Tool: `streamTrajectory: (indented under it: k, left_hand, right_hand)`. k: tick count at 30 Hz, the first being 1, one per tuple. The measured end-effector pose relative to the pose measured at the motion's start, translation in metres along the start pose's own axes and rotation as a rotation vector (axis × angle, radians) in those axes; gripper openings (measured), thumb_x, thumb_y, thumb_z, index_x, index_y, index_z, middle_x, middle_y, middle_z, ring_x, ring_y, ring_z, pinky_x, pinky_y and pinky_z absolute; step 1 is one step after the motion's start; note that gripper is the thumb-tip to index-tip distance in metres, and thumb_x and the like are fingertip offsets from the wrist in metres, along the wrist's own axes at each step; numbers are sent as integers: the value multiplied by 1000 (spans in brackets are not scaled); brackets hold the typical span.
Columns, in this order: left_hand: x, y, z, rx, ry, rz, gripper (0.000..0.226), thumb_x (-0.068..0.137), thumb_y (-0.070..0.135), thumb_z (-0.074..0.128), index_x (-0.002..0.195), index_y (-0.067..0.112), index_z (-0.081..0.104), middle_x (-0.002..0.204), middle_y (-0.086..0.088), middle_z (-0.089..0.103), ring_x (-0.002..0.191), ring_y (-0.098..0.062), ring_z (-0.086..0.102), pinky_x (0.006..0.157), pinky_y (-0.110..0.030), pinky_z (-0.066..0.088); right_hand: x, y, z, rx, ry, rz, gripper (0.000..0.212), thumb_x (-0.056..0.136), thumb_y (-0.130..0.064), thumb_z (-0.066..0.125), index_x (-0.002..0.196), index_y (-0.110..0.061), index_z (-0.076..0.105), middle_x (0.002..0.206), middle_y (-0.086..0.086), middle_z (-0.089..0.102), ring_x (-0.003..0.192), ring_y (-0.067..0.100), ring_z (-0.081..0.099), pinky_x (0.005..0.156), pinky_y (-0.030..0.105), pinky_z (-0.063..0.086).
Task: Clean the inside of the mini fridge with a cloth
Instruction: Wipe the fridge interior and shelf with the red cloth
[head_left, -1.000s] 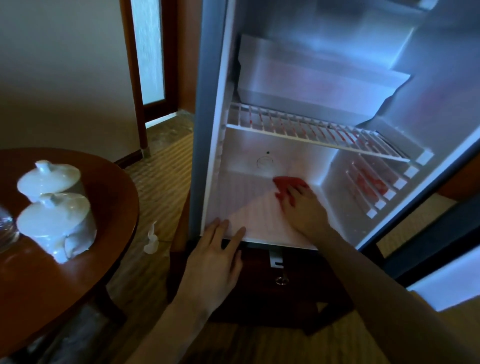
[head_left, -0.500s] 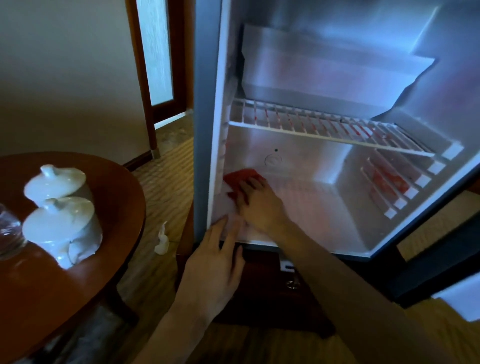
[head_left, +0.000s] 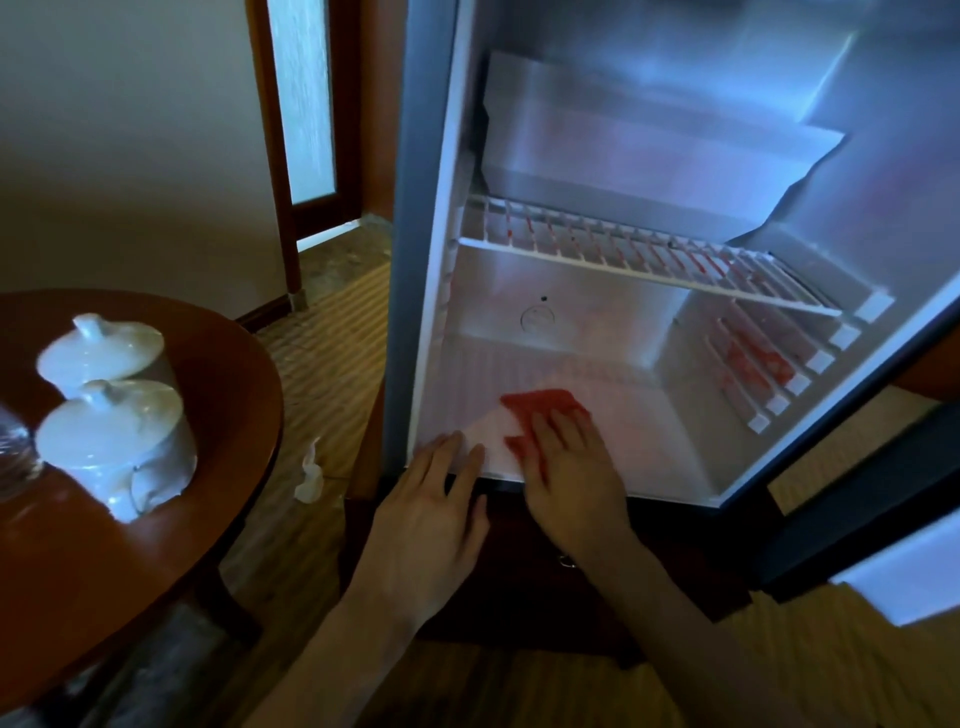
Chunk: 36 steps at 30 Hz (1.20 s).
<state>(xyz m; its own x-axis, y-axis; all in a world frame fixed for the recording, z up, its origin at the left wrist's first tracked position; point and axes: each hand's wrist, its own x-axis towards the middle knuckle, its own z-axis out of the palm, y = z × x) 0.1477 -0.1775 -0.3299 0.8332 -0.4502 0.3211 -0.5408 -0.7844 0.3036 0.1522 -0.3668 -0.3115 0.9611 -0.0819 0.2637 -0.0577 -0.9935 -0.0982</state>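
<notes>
The right hand (head_left: 566, 462) lies flat, fingers spread, pressing the red cloth (head_left: 540, 410) onto the fridge (head_left: 675, 130) floor near its front lip, so the floor-wiping step looks to be in hand. The left hand (head_left: 426, 525) rests open, fingertips on the front edge, gripping nothing, apparently bracing. Next, I judge, the cloth needs to sweep toward the right and back corners, then reach the wire shelf (head_left: 639, 260) and walls. A round embossed mark sits on the back wall, but no writing or brand is legible. Two lidded white cups (head_left: 114, 415) stand on the tabletop (head_left: 156, 545).

Red cloth (head_left: 540, 406) — fridge floor (head_left: 649, 447), front.
</notes>
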Motion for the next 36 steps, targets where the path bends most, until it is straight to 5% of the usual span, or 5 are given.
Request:
streamTrajectory:
  k: [3, 8, 16, 26, 36]
  left_hand:
    - [2, -4, -1, -65, 14, 17, 55, 104, 37, 40, 155, 17, 35, 158, -3, 34, 148, -16, 28, 116, -29, 36]
    - [0, -10, 0, -24, 2, 40, 51, 101, 36, 46, 147, 13, 48, 151, -5, 44, 143, -18, 37, 114, -33, 40]
    - [3, -5, 5, 20, 55, 21, 48, 99, 36, 49, 141, 13, 56, 145, -7, 51, 137, -22, 46, 112, -36, 40]
    - [4, -8, 5, 20, 69, 52, 46, 99, 34, 51, 139, 12, 58, 144, -6, 53, 136, -20, 47, 107, -34, 45]
    - [7, -3, 5, 35, 69, -4, 44, 101, 37, 47, 136, 14, 61, 142, -6, 55, 132, -21, 51, 106, -37, 48]
  right_hand:
    - [44, -26, 8, 109, 7, -171, 44, 104, -34, 40, 147, -28, 49, 144, 0, 54, 138, 19, 40, 122, 30, 20]
    - [121, 13, 18, 64, -103, 42, 44, 105, -32, 33, 145, -20, 50, 149, 6, 49, 142, 23, 36, 120, 33, 21]
    - [26, 98, -8, 3, 9, 311, 44, 103, -27, 40, 138, -6, 57, 144, 16, 54, 137, 31, 41, 121, 37, 22]
    - [53, -20, 9, 33, -25, -179, 46, 106, -37, 34, 149, -28, 45, 148, -4, 49, 142, 17, 35, 122, 32, 18]
    - [74, 114, 3, -13, -50, 247, 48, 105, -35, 34, 143, -13, 53, 147, 12, 53, 137, 29, 43, 118, 37, 26]
